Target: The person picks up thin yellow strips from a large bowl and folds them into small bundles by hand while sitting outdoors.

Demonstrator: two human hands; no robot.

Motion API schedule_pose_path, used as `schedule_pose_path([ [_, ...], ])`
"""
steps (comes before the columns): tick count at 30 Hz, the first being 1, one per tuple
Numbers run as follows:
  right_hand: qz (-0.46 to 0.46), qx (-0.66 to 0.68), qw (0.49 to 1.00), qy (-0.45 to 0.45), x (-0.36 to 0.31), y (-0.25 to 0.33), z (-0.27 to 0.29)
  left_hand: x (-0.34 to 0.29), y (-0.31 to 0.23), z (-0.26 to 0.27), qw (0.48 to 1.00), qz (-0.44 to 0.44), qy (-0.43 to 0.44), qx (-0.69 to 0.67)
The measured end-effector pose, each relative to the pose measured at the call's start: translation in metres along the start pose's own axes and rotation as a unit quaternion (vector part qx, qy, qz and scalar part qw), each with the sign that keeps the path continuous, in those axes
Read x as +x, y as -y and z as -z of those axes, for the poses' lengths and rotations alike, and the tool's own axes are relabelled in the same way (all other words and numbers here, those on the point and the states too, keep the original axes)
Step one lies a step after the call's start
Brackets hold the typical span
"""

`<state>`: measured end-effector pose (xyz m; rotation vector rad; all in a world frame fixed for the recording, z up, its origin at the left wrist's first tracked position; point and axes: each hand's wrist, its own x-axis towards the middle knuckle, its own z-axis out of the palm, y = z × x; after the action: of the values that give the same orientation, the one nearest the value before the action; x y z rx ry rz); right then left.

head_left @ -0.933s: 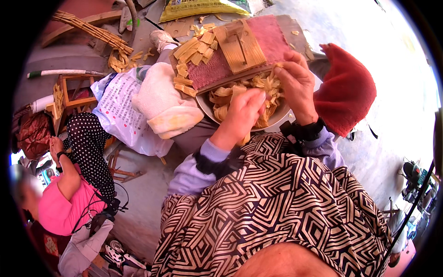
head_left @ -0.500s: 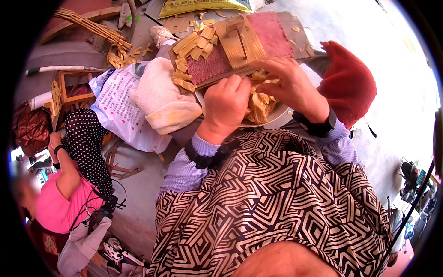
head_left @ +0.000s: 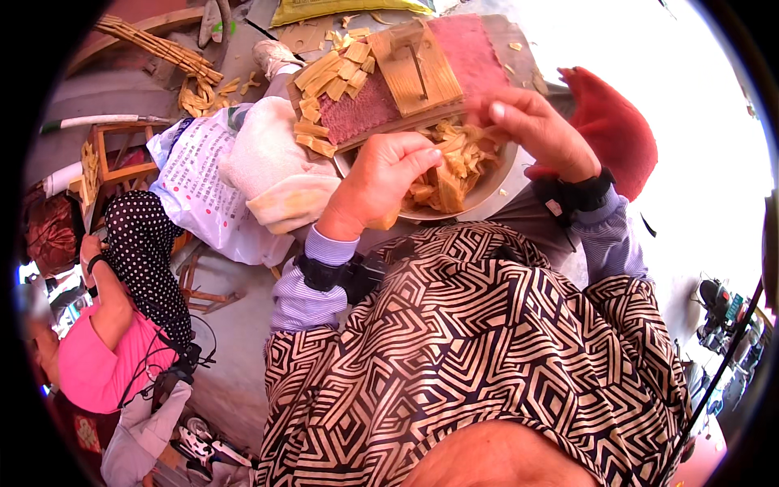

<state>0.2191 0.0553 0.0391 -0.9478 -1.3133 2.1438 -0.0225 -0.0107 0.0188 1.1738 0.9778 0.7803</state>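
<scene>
My left hand [head_left: 377,183] is closed in a pinch over the near-left side of a metal basin [head_left: 492,191]. A yellowish piece shows below its palm; what the fingertips pinch is hard to make out. The basin holds a heap of crumpled yellowish dried strips [head_left: 458,166]. My right hand [head_left: 540,134] hovers over the basin's right side, its fingertips smeared by motion. Beyond the basin lies a board with rough dark-pink cloth [head_left: 361,114]. On it sit a wooden block [head_left: 414,69] with a thin metal bar and a pile of short flat yellowish strips [head_left: 337,73].
A pale towel [head_left: 280,154] and a printed white plastic bag [head_left: 199,178] lie left of the basin. A red cloth [head_left: 613,134] is at the right. A bundle of thin sticks [head_left: 158,49] lies far left. A person in pink [head_left: 105,349] sits at the left.
My hands have moved apart: the left has shifted left and slightly down, the right rightward. More of the strips in the basin now shows between them.
</scene>
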Motion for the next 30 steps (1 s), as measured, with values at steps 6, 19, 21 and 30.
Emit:
schedule_pose_path([
  [6, 0.095, -0.245, 0.965, 0.011, 0.011, 0.007, -0.019, 0.005, -0.007, 0.005, 0.995, 0.071, 0.024, -0.063],
  [19, 0.120, -0.301, 0.930, -0.174, 0.047, 0.000, -0.024, 0.044, -0.004, 0.034, 0.990, 0.053, -0.125, -0.032],
  [21, 0.124, -0.346, 0.909, -0.197, 0.051, 0.003, -0.022, 0.055, 0.002, 0.039, 0.989, 0.067, -0.130, -0.017],
  [30, 0.168, -0.407, 0.873, -0.210, 0.072, -0.014, -0.007, 0.081, 0.019, 0.043, 0.980, 0.015, -0.181, 0.085],
])
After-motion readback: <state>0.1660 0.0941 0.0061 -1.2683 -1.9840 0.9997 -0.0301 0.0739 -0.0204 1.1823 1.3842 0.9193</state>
